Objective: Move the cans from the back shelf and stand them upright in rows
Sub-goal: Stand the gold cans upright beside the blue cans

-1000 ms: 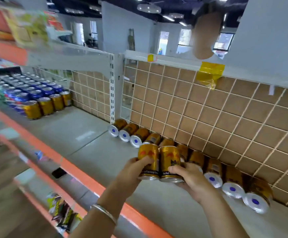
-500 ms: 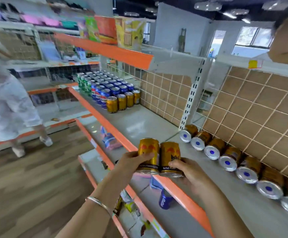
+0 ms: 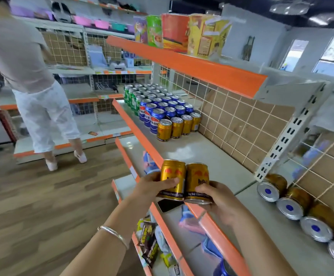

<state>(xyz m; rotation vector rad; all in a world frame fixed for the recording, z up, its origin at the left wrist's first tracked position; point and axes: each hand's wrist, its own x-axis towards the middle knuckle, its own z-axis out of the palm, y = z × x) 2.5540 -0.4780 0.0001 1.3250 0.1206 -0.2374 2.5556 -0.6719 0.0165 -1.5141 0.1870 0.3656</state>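
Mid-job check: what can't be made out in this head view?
All head view.
- Lying cans: the row runs off the right edge, so the count is unknown.
- Left can, right can: bases covered by left hand, right hand.
- Green cans: too small and overlapping to count.
- Lower shelf goods: blurred, partly under the orange lip.

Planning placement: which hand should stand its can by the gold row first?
Likely the right hand: the right can is over the shelf; the left hand's left can overhangs the orange edge.
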